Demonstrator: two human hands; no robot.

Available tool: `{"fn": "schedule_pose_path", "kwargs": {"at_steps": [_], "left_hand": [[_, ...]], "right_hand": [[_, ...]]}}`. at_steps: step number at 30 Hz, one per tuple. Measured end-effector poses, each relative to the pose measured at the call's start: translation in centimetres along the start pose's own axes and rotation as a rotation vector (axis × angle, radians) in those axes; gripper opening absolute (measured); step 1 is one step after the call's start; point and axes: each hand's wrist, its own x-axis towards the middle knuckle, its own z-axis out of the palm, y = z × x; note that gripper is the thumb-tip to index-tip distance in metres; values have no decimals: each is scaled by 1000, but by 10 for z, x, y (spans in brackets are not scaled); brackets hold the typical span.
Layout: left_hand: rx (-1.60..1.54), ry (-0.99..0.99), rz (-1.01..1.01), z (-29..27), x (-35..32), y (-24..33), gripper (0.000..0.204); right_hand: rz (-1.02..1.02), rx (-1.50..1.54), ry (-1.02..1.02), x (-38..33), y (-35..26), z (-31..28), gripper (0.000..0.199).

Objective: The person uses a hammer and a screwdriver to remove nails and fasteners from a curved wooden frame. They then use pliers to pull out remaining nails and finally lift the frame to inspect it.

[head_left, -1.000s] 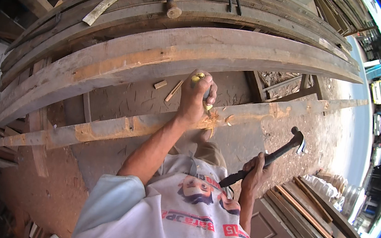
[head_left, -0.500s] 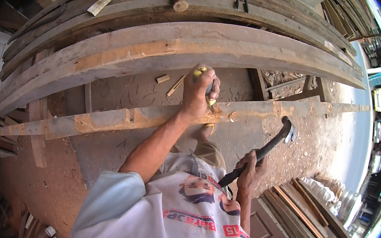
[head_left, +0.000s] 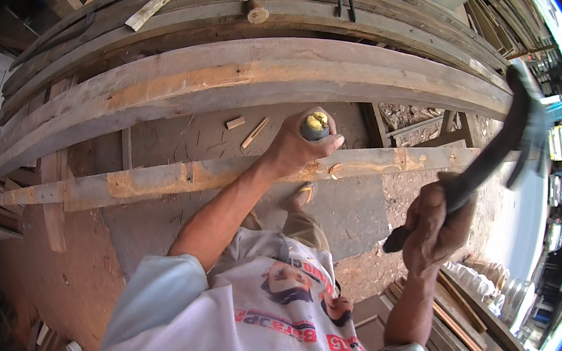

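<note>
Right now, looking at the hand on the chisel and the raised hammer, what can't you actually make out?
- Chisel blade: in the head view the left hand wraps the yellow-capped chisel handle, hiding the blade and where it meets the long narrow wooden beam.
- Dark claw hammer: its head is motion-blurred, so its shape is unclear.
- Hammer grip: covered by the right hand.
- Foot: mostly hidden behind the beam.

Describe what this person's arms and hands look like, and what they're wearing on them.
Both hands are bare: no gloves, rings, watch or wristband show on the left hand or the right hand. The forearms are uncovered too. Short pale grey-blue sleeves end at about the elbow; they belong to a light T-shirt with a red and dark printed picture on the chest.
</note>
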Motion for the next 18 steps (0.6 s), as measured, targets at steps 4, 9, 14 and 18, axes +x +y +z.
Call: {"fn": "schedule_pose_path", "kwargs": {"at_steps": [4,9,14,18], "left_hand": [[72,-16,55,-1,-1,-6,24],[-61,-41,109,0,3,-21,30],[-2,-88,47,-4,0,3,27],[-25,-134,-60,-1,-7,10,20]], "right_hand": [[66,-455,-346,20,-15,-2,26],[87,-812,-844,30,-28,0,26],[284,-611,-520,40,-65,7,30],[-95,-261,-104,38,-64,-3,31]]}}
